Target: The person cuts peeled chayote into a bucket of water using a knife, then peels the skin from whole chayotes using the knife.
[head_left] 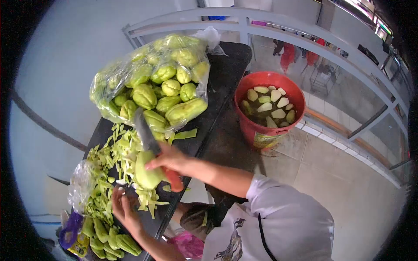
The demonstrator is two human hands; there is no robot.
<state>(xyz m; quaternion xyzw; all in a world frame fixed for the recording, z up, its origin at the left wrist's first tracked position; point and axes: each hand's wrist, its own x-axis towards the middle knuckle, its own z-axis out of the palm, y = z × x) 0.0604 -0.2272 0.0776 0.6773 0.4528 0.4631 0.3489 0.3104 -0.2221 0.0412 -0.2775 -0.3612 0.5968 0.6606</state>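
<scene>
Peeled chayote and knife share the right hand above a heap of parings

From where I stand, the chayote is pale green and rounded, its surface smooth and lighter than the skins of the unpeeled ones nearby. It sits in the right hand, above the peelings strewn along the dark table. That hand is closed round the base of a kitchen knife too, thumb laid against the chayote; the broad blade points away toward the bagged fruit, and the red handle juts out below the palm. The left hand is free, fingers spread and slightly curled, just beside the chayote and over the edge of the parings.

Farther up the table, a clear plastic bag bulges with whole chayotes, ridged and yellow-green. More green chayotes lie grouped at the other end, deeply grooved and darker. On the floor beside the table stands a red bucket, where pale peeled chayotes sit in murky water, some of them breaking the surface.
</scene>
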